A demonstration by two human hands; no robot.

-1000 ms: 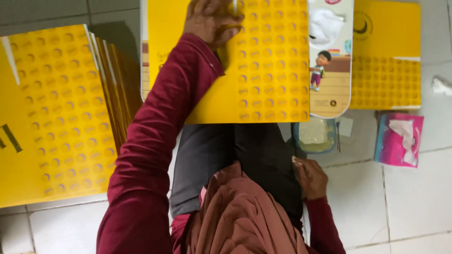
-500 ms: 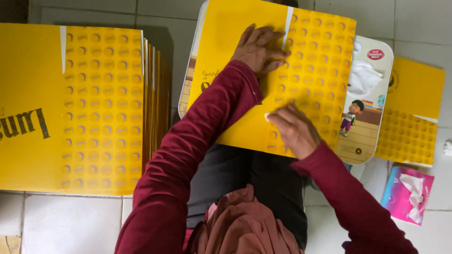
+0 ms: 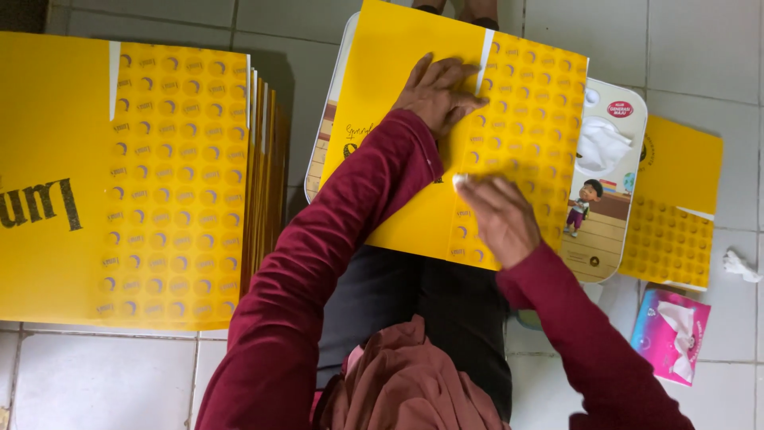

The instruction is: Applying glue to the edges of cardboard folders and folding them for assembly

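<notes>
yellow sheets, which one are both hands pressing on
The middle yellow sheet, lying over the illustrated tray. The left hand and right hand rest on it; the others lie untouched.

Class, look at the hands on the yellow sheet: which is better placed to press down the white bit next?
Probably the right hand: its fingertips already touch the white bit on the yellow sheet. The left hand lies flat higher up, steadying it.

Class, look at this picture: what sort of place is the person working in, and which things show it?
Probably a home or small workshop floor used for packaging work: pale floor tiles, a stack of yellow printed sheets, and a tissue pack lying beside the person.
</notes>
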